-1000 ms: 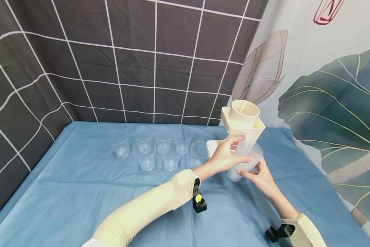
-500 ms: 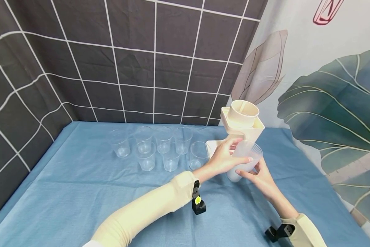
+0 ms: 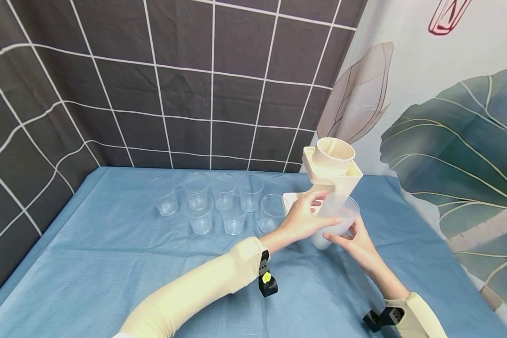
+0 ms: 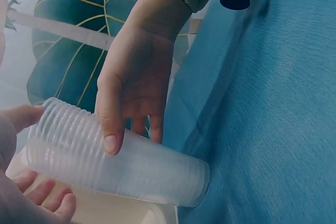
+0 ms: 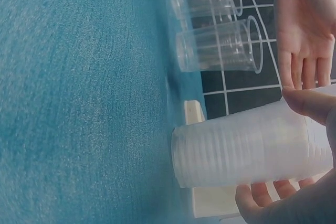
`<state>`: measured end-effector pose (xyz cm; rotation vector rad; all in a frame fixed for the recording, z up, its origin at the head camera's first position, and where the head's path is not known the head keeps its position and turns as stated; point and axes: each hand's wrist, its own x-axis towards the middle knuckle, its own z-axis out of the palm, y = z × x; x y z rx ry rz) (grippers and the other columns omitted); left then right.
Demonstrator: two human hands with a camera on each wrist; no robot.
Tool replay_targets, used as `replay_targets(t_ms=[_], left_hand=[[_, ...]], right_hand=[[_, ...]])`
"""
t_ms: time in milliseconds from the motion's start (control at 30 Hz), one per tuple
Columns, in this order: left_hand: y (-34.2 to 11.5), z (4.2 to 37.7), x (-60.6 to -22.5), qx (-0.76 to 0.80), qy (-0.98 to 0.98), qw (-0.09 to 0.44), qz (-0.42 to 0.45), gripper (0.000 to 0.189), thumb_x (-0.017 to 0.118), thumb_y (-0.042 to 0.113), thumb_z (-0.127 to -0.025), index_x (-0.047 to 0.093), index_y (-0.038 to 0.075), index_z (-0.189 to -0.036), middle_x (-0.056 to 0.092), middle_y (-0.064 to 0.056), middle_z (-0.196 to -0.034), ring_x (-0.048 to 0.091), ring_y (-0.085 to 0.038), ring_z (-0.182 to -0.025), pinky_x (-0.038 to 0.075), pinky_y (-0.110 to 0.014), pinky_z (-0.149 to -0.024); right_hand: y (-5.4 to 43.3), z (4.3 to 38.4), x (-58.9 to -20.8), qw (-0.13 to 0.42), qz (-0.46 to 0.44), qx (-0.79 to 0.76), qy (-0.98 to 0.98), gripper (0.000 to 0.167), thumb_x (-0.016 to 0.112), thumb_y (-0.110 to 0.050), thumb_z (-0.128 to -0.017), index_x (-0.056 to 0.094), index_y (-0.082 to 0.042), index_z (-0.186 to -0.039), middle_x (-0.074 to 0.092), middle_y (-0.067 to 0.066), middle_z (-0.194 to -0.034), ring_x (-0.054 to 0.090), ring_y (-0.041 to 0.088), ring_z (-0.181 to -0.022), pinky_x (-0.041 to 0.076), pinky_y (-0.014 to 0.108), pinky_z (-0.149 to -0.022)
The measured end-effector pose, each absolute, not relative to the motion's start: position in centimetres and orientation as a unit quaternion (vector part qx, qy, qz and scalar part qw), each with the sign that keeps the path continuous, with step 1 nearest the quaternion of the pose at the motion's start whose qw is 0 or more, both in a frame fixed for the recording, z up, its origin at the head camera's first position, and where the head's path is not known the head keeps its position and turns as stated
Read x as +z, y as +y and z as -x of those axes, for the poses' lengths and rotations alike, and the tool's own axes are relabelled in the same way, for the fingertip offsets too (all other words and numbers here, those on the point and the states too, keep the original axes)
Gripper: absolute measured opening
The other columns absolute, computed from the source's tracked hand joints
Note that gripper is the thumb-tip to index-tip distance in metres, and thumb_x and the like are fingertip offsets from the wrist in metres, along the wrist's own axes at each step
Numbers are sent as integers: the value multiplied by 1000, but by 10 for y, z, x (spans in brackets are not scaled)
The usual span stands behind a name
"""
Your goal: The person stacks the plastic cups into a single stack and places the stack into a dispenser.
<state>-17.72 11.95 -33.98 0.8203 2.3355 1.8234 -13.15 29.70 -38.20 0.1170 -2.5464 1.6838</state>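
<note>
A slanted stack of clear plastic cups [image 3: 338, 225] is at the table's right side, with its base at the blue cloth in both wrist views. My right hand [image 3: 356, 244] grips the stack low down, thumb [image 4: 111, 140] on one side and fingers [image 5: 260, 195] on the other. Up by the rims is my left hand [image 3: 306, 216]. Its thumb [image 4: 29, 116] reaches the top rim, while its fingers [image 5: 299, 69] extend fairly straight beside the stack. Close behind both hands stands a cream cup dispenser [image 3: 333, 164] with a round open tube on top.
Several single clear cups [image 3: 200, 213] stand upright in loose rows to the left, one cup [image 3: 273, 213] near my left wrist. A blue cloth [image 3: 152, 272] covers the table. Behind it hangs a dark grid curtain [image 3: 185, 89], with a leaf-patterned curtain [image 3: 456, 141] at right.
My left hand has drawn slightly left, its thumb sliding back along the stack's rim. The right hand and the stack stay where they were.
</note>
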Motion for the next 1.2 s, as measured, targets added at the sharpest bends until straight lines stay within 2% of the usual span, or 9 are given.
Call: replay_targets(t_ms=[300,633,1200], left_hand=[[113,175,-340,575,777,24,-256,64,78,23,-78,53,12,-136,62,-6,-129,61,-21,-115,49,-22,-94],[102,171,-344,591,772,21,-234,65,79,22,-78,52,10,-136,62,-6,-128,61,-20,-115,50,-27,-97],[75,165,-340,620,753,4,-220,64,80,17,-76,53,9,-134,61,-8,-129,61,-26,-113,52,-37,-96]], right_hand=[[297,131,-382,41,-38,547,-835,85,70,-5,-84,13,-5,-147,33,3,-137,43,-8,-113,46,6,-84],[297,132,-382,49,-41,547,-835,84,71,-4,-84,15,-6,-146,37,-5,-132,46,-8,-110,48,8,-82],[296,131,-379,40,-24,534,-845,86,72,-8,-84,14,-9,-147,35,1,-135,43,-5,-112,45,6,-84]])
